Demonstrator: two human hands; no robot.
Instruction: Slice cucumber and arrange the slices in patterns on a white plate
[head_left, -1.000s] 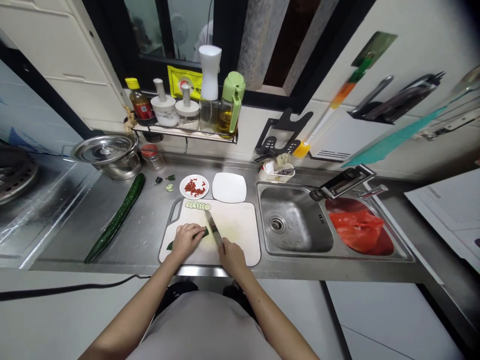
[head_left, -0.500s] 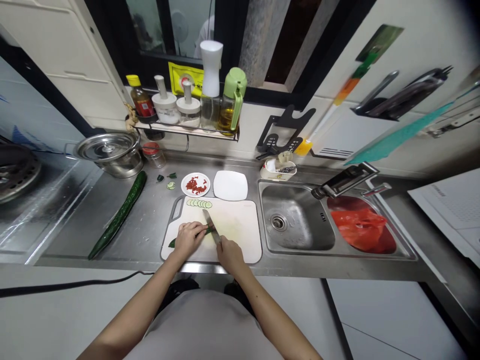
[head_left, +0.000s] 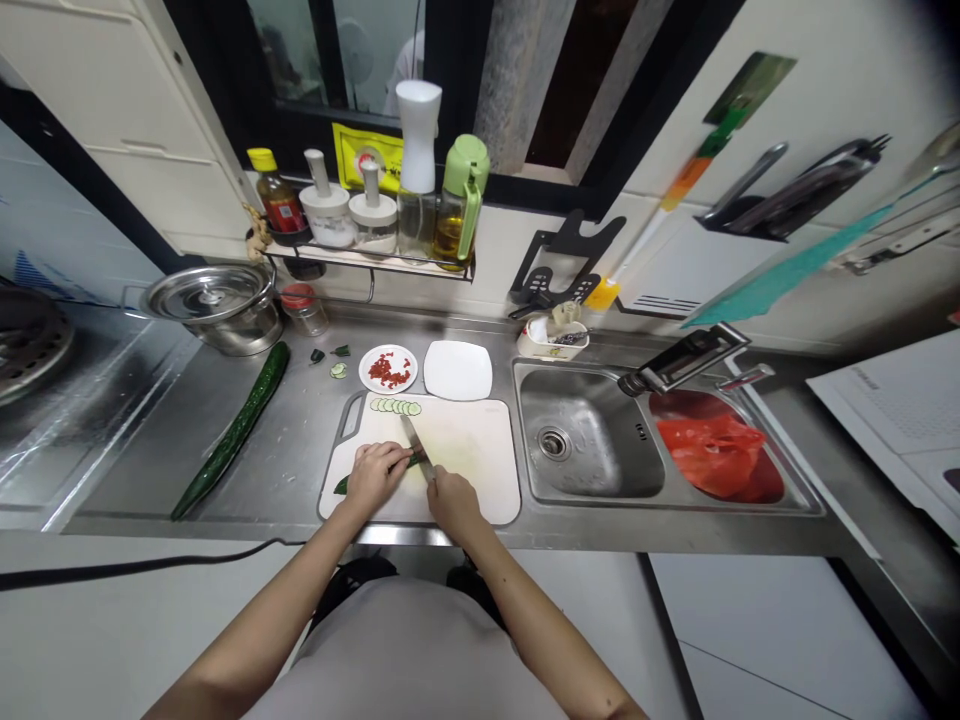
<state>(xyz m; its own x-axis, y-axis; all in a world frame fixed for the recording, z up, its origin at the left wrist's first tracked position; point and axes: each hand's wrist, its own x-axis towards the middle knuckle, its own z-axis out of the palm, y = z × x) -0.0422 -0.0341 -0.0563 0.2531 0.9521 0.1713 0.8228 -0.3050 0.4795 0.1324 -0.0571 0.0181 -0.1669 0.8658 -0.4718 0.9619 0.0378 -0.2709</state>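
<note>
My left hand (head_left: 377, 477) presses down on a piece of cucumber (head_left: 342, 486) on the white cutting board (head_left: 480, 450), its fingers curled over the piece and hiding most of it. In my right hand (head_left: 453, 503) is the handle of a kitchen knife (head_left: 415, 443). The blade points up and left, right beside the left fingertips at the cucumber's cut end. A row of thin cucumber slices (head_left: 396, 407) lies along the board's far edge. Behind the board are a plate of chopped red pieces (head_left: 388, 384) and a white square plate (head_left: 458, 371).
A whole cucumber (head_left: 232, 435) lies on the counter at left, near a lidded steel pot (head_left: 251, 325). Cucumber scraps (head_left: 339, 370) sit beside the red-topped jar (head_left: 305, 310). The sink (head_left: 600, 470) is at right, with a red plastic bag (head_left: 712, 455) in its second basin. A seasoning rack (head_left: 375, 262) hangs above.
The whole view has shifted slightly. My hands stay in nearly the same place over the cucumber, with the knife blade against its end; the slices in the row look unchanged.
</note>
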